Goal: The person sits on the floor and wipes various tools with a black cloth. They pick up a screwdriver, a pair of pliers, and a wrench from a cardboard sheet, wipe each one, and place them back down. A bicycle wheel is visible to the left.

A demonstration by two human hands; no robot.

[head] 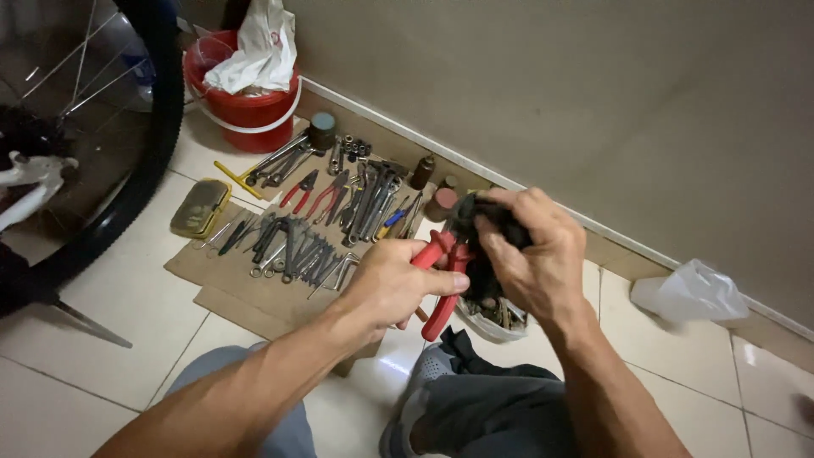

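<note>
My left hand (pixel 392 284) grips red-handled pliers (pixel 442 284) by both handles, the jaws pointing up to the right. My right hand (pixel 532 250) is closed around a dark rag (pixel 476 214) that covers the pliers' jaws. Both hands hover over a small white container (pixel 494 318) of metal bits on the floor. The jaws themselves are hidden by the rag and my fingers.
Many wrenches, pliers and hex keys (pixel 318 229) lie on cardboard (pixel 246 297) against the wall. A red bucket (pixel 246 110) with a white bag stands at the back left. A bicycle wheel (pixel 148 144) is at the left, a clear plastic bag (pixel 691 293) at the right.
</note>
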